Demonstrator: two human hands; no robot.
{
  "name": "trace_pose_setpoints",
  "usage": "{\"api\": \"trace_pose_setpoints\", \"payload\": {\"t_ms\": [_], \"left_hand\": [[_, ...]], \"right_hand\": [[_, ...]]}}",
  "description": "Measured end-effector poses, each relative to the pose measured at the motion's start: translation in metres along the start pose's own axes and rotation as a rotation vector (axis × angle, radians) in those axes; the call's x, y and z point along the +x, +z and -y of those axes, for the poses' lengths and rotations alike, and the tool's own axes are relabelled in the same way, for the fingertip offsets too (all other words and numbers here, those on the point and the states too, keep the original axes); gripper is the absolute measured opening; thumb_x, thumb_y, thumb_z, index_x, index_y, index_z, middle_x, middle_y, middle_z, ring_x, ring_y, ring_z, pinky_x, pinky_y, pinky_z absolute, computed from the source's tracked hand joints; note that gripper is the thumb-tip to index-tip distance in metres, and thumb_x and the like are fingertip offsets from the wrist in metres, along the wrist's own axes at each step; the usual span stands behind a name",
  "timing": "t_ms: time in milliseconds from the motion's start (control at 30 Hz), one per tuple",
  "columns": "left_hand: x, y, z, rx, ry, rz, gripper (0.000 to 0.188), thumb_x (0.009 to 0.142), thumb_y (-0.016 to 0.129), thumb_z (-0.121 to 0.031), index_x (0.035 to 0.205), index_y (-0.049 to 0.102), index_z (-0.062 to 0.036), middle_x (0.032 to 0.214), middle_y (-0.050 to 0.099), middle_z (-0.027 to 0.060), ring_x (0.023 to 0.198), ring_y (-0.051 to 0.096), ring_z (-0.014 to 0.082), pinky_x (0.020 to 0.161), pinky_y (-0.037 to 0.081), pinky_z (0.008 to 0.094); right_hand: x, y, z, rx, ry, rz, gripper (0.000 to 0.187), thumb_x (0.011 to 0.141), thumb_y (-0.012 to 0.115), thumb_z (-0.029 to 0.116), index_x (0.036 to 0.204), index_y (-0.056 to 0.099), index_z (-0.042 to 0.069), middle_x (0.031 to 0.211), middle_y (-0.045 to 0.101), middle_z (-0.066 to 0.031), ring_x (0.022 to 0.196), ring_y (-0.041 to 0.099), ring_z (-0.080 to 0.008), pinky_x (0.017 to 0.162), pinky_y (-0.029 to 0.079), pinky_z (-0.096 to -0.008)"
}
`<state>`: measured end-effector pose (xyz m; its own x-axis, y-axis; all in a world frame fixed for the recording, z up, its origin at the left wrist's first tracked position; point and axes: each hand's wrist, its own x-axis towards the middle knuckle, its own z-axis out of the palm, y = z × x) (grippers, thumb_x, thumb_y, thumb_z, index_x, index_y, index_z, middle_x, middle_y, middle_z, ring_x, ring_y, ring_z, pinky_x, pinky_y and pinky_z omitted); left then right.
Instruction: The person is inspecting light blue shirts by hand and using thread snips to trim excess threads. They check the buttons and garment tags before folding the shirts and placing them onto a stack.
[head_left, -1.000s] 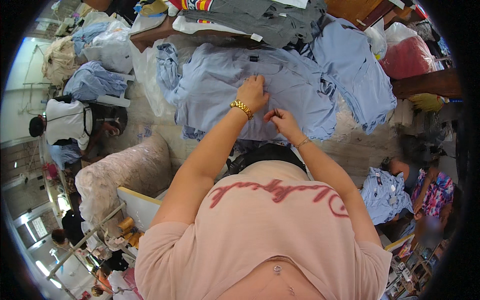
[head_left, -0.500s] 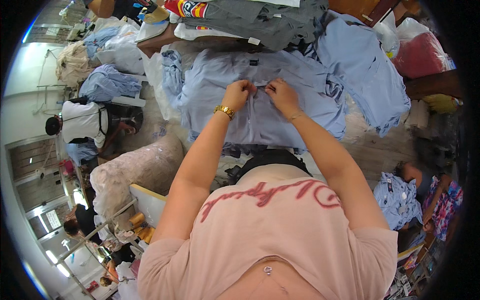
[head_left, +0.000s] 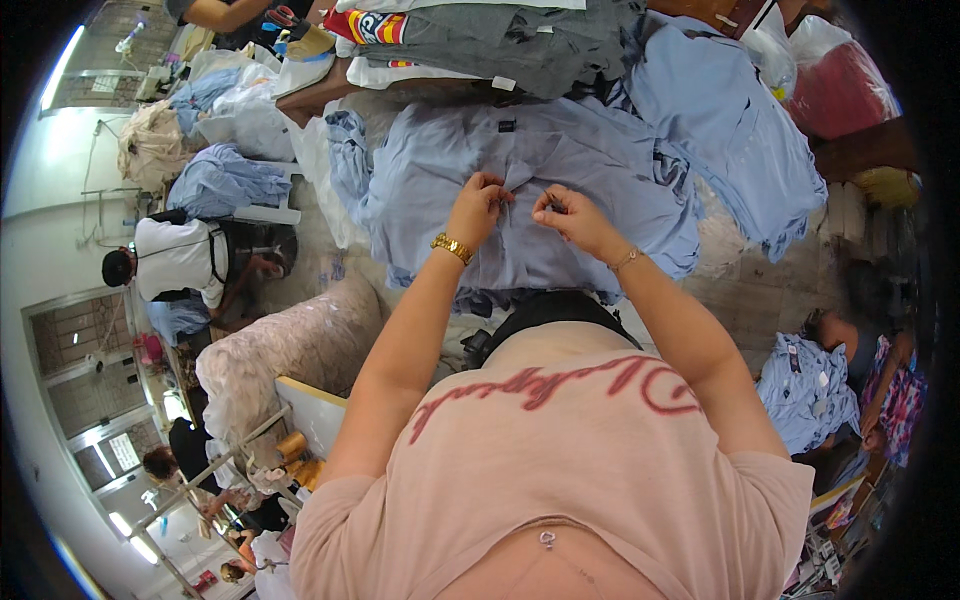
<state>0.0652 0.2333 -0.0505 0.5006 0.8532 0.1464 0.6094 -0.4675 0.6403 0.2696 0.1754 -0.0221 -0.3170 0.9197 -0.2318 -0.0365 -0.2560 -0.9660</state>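
A light blue shirt (head_left: 420, 165) lies spread in front of me, its dark neck label (head_left: 507, 126) at the far side and its front opening running toward me. My left hand (head_left: 478, 212) is closed in a pinch on the shirt's front edge, near the middle. Just to its right, my right hand (head_left: 577, 222) hovers close over the cloth with bent fingers. A small dark thing (head_left: 556, 204) shows between its thumb and fingers, too small to make out. More blue cloth lies beneath the spread shirt.
Dark grey garments (head_left: 470, 45) are piled on a brown table beyond the shirt. More blue garments (head_left: 720, 130) hang at the right, by a clear bag with red contents (head_left: 840, 90). A bulky wrapped sack (head_left: 285, 350) stands at left. Other people work on both sides.
Both hands have come a little nearer to me along the shirt's front. My right hand has drawn slightly away from the left, and the dark thing in it now shows.
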Motion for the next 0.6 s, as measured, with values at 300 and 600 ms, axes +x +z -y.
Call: {"api": "trace_pose_setpoints", "payload": {"t_ms": [300, 600], "left_hand": [[-0.005, -0.011, -0.010, 0.070, -0.107, -0.012, 0.014, 0.073, 0.065, -0.014, 0.081, 0.063, -0.0032, 0.084, 0.058, 0.0078, 0.075, 0.059, 0.0254, 0.067, 0.047, 0.0330], [-0.007, -0.014, -0.011, -0.134, -0.180, -0.085, 0.008, 0.079, 0.061, -0.010, 0.081, 0.062, -0.0027, 0.083, 0.059, 0.0072, 0.070, 0.059, 0.0216, 0.061, 0.045, 0.0294]], "right_hand": [[0.048, 0.015, 0.026, -0.113, -0.052, 0.111, 0.018, 0.081, 0.060, 0.019, 0.090, 0.053, 0.004, 0.075, 0.050, 0.0009, 0.069, 0.043, -0.0056, 0.060, 0.039, -0.0213], [0.033, 0.000, -0.027, -0.917, -0.102, 0.013, 0.030, 0.078, 0.058, 0.024, 0.093, 0.050, -0.001, 0.090, 0.056, -0.0217, 0.088, 0.054, -0.0368, 0.077, 0.043, -0.0417]]}}
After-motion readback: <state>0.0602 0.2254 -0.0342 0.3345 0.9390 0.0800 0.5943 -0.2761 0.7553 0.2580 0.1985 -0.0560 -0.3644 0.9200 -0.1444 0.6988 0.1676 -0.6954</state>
